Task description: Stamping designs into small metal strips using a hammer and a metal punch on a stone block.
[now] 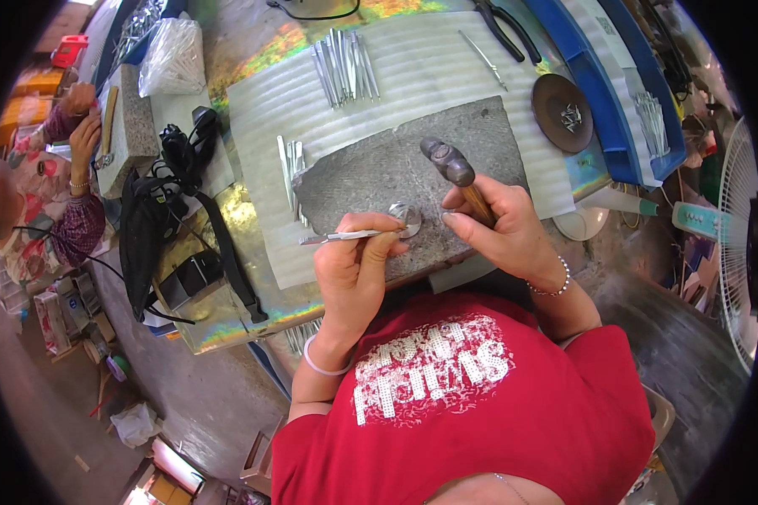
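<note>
My left hand (pixel 349 269) pinches a slim silvery metal rod (pixel 341 237), which lies roughly level. Its right end reaches a small round shiny metal piece (pixel 404 215) on the grey stone slab (pixel 370 160); whether they touch I cannot tell. Gripped in my right hand (pixel 509 227) is a hammer (pixel 451 160) with a dark metal head and wooden handle. The head is over the slab, up and right of the round piece. Beside the slab's left edge lie a few slim metal rods (pixel 290 177). A larger bunch of rods (pixel 345 67) lies beyond it.
White foam sheet (pixel 257 126) surrounds the slab. Pliers (pixel 509 29), a single rod (pixel 483 59) and a brown dish (pixel 556 101) of small metal parts lie far right, near blue trays (pixel 598 84). A black bag (pixel 156 219) is at left; another person's hands (pixel 84 135) are beyond it.
</note>
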Motion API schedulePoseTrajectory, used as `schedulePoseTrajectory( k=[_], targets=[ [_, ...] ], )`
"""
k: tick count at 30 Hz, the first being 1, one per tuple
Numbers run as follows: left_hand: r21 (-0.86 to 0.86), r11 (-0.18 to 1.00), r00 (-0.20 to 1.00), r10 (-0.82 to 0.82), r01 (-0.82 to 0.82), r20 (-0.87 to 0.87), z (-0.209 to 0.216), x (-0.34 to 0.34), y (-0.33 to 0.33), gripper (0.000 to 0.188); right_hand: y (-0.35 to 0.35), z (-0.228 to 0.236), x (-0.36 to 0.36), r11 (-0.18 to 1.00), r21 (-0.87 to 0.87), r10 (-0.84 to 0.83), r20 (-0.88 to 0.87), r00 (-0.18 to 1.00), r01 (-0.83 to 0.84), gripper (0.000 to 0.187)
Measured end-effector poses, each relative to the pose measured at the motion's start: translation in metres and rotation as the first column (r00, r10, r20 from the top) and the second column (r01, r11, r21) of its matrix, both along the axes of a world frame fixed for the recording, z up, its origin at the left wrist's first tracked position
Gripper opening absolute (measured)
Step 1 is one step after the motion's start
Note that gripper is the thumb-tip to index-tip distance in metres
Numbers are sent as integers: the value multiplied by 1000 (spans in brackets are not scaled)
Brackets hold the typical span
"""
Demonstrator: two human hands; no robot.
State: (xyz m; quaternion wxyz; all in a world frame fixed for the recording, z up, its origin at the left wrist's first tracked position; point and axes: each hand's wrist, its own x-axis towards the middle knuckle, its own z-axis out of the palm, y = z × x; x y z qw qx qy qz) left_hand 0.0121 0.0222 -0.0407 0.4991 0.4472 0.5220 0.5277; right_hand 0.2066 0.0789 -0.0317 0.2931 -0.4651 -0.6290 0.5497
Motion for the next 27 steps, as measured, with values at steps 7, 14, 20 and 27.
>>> schedulePoseTrajectory(
  k=[7, 14, 20, 27],
  targets=[
    [21, 1000, 997, -7, 8, -76, 1, 2, 0, 6, 1, -1, 2, 996, 69, 60, 38, 998, -62, 18],
    [0, 999, 995, -45, 45, -88, 1, 0, 0, 8, 1, 3, 0, 997, 68, 34, 18, 999, -35, 17],
    [12, 998, 990, -52, 55, -132, 1, 0, 1, 8, 0, 2, 0, 992, 126, 25, 31, 999, -29, 17],
    [14, 998, 985, -63, 66, -160, 2, 0, 1, 8, 0, -1, 0, 985, 164, 33, 67, 997, -44, 18]
  ],
)
